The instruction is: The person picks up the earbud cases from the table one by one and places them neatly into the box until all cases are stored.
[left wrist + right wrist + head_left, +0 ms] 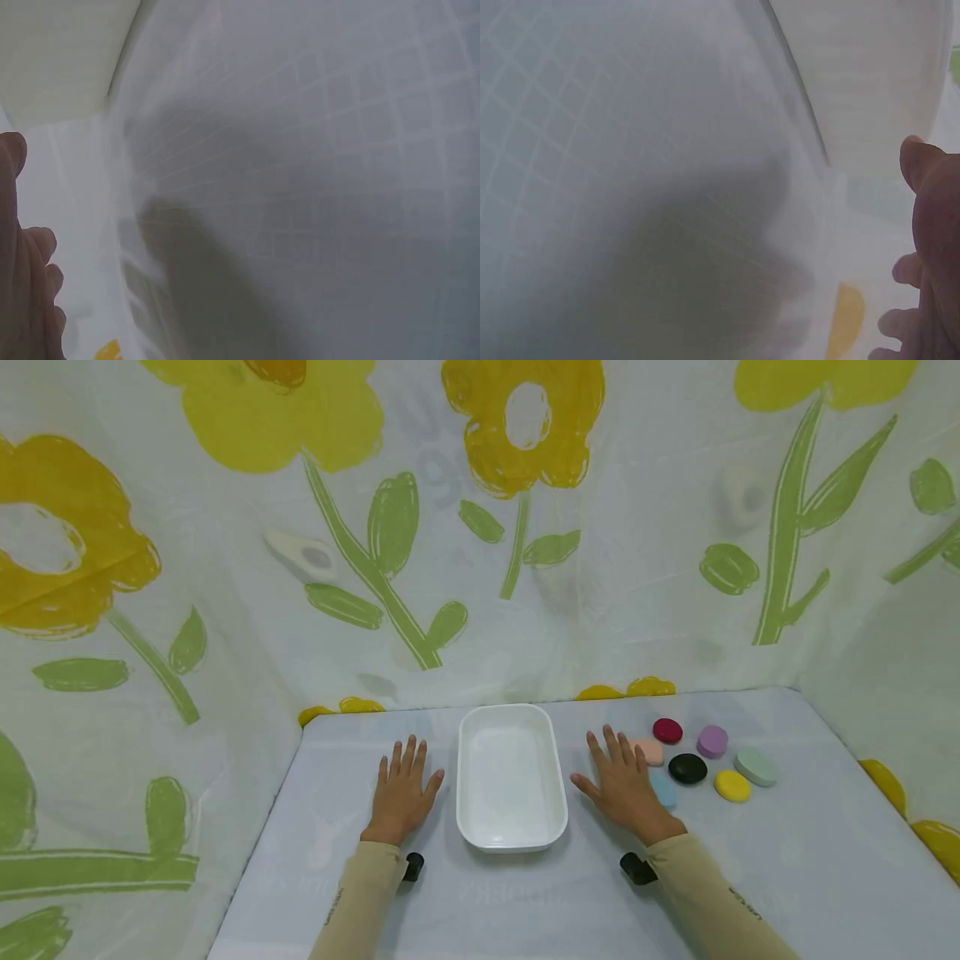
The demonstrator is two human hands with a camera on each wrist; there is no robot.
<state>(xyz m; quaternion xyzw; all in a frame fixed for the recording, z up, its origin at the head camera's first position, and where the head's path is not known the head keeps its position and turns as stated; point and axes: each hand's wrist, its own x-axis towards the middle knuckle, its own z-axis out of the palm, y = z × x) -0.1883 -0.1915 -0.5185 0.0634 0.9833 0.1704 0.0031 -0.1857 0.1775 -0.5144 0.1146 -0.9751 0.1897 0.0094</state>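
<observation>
A white rectangular dish (512, 777) with rounded corners stands on the table between the two hands. To its left, my left hand (401, 793) is held palm down with fingers straight and spread, holding nothing. On the dish's right side my right hand (624, 785) is likewise palm down, fingers spread, nothing in it. It partly covers a peach piece (651, 752) and a light blue piece (663, 790). Each wrist view shows a side wall of the dish (60, 52) near the thumb, with the hand's shadow on the table.
Right of the right hand lie a red oval piece (667, 731), a purple one (712, 742), a black one (687, 769), a yellow one (732, 786) and a pale green one (756, 767). A flower-printed curtain (637, 610) hangs behind the white table (510, 910).
</observation>
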